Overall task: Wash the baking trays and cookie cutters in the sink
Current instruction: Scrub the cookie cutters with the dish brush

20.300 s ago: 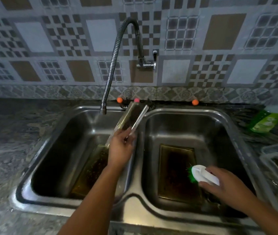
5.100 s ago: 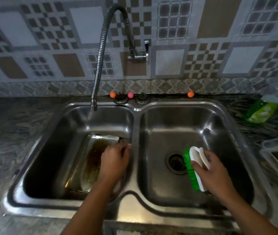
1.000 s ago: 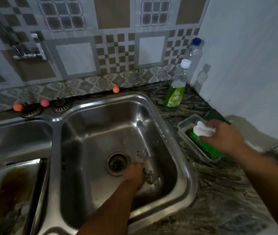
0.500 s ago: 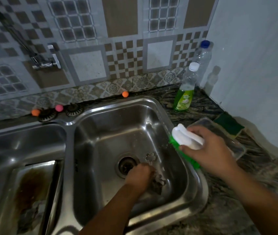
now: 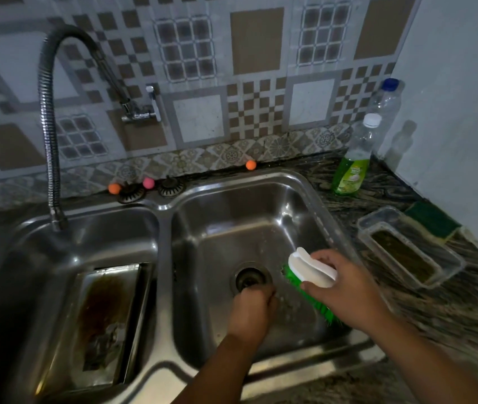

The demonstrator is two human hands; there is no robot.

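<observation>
Cookie cutters hidden under my fisted left hand [image 5: 251,312] beside the drain [image 5: 250,279]; right hand [image 5: 345,290] grips scrub brush [image 5: 310,282]. Scrub gently.

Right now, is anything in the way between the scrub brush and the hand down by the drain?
Nothing visible. The right hand holds the brush over the right sink bowl, and only bare wet steel lies between it and the left hand by the drain. What that curled hand holds is hidden.

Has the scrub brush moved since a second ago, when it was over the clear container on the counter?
Yes. The scrub brush, gripped by the right hand, has come left off the clear container and now sits over the right basin.
</observation>
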